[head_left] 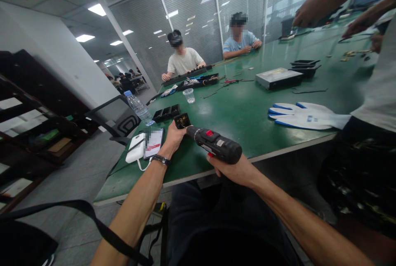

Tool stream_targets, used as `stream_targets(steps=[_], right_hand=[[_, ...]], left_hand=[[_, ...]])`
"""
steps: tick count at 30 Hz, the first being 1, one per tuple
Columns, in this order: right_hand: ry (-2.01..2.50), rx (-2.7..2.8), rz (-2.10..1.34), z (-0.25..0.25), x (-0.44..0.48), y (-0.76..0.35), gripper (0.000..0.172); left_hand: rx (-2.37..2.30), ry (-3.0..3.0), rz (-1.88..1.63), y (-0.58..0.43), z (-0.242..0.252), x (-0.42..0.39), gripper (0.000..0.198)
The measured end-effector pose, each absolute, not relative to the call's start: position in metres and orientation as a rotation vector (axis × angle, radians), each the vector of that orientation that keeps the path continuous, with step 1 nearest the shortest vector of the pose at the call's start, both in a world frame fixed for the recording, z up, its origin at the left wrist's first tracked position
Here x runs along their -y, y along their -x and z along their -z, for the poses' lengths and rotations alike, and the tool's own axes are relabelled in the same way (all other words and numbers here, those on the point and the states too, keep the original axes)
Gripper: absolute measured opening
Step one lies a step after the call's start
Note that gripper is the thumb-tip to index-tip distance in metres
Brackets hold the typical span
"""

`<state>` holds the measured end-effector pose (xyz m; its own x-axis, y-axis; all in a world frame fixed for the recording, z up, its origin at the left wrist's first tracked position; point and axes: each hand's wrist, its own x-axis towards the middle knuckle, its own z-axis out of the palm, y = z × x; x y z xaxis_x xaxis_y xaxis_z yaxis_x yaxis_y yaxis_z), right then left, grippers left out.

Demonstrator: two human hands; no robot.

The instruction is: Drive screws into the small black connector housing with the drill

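In my right hand [230, 169] is a black cordless drill [216, 142] with a red switch on top, its grip wrapped by my fingers and a finger at the red trigger. The drill points away from me and to the left, its tip at a small black box-like part [182, 121] with brassy pieces inside. My left hand [175, 135], with a dark watch on the wrist, is closed around that part near the table's front left. Whether the bit touches a screw is too small to tell.
On the green table [241, 121] lie a phone [154, 143], a white power bank [135, 148], a water bottle [139, 107], a black tray [166, 112], a clear cup [189, 95], a flat metal-topped box [278, 78] and white-blue gloves [305, 116]. Two people sit opposite; another stands at right.
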<state>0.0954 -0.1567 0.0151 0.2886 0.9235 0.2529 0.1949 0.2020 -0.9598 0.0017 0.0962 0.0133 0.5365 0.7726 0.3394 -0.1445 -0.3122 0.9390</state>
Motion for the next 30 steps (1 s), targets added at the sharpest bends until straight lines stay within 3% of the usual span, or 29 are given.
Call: stream_targets(steps=[30], right_hand=[[1.288, 1.194, -0.754, -0.0087, 0.1546, -0.0980, 0.011]], left_hand=[[-0.535, -1.650, -0.992, -0.0010, -0.0100, -0.1003, 0.053]])
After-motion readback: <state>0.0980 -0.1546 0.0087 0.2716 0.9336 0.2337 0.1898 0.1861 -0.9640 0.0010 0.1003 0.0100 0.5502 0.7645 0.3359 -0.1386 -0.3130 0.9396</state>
